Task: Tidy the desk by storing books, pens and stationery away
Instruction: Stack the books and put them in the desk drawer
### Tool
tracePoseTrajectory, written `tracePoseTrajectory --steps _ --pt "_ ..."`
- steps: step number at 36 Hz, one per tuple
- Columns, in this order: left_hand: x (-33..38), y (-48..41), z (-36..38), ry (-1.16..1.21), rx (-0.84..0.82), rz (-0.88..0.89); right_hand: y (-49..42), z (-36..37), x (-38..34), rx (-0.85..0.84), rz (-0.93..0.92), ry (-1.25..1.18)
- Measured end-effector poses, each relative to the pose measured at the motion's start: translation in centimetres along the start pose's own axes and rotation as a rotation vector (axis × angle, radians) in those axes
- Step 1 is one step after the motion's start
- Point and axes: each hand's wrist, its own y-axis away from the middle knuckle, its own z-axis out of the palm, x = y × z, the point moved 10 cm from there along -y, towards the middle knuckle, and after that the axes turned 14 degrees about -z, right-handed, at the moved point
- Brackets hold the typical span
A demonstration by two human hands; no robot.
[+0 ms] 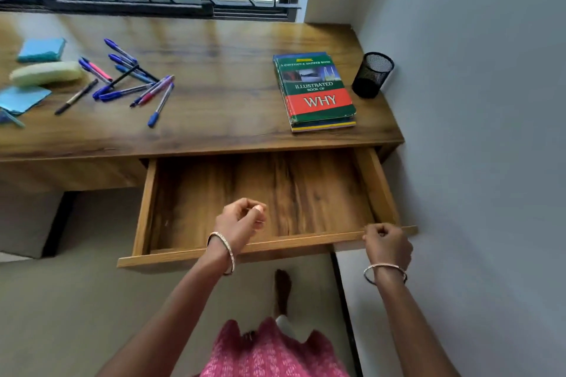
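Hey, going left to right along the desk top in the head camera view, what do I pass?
First blue note pads → scattered pens → stack of books with Illustrated Book of Why on top → black mesh pen holder.

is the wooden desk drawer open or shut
Open. The wooden desk drawer is pulled out from under the desktop, inside showing; right hand grips its front edge.

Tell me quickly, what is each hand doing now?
Left hand: closed, fingers curled, holding nothing.
Right hand: grips the drawer front.
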Motion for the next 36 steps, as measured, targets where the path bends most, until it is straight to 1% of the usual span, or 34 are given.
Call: tracePoseTrajectory --steps 2,4,7,11,16,19,23,26,31,36 --pt "2.6 -0.5 0.0 -0.016 0.014 0.036 -1.5 -1.0 -1.8 0.053 -0.050 0.006" --pt "5.1 -1.2 0.2 -0.020 0.024 0.066 -3.3 -1.3 -3.8 0.073 -0.094 -0.030" --pt "8.2 -3.0 0.8 -0.013 0.045 0.087 -6.1 -0.5 -7.1 0.041 -0.184 -0.088" --pt "11.8 -6.5 2.4 -0.006 0.054 0.063 -10.8 1.4 -10.2 0.002 -0.243 -0.058" --pt "15.4 -11.7 4.2 -0.069 0.154 0.039 -16.3 3.6 -14.4 -0.035 -0.292 -0.047" --pt "18.1 -13.0 4.8 -0.106 0.257 0.035 -19.9 5.5 -16.2 -0.084 -0.295 -0.026" --pt "19.7 -14.4 5.4 -0.132 0.371 -0.025 -23.9 7.9 -17.0 -0.146 -0.237 -0.018" --pt "20.0 -15.9 6.4 -0.122 0.380 -0.088 -26.0 9.8 -17.5 -0.200 -0.212 -0.059" --pt "20.8 -17.4 7.7 -0.097 0.403 -0.165 -28.0 11.8 -17.6 -0.309 -0.187 0.015" --pt "20.3 -19.1 7.1 0.082 0.402 -0.306 -29.5 12.5 -17.0 -0.355 -0.155 -0.023"
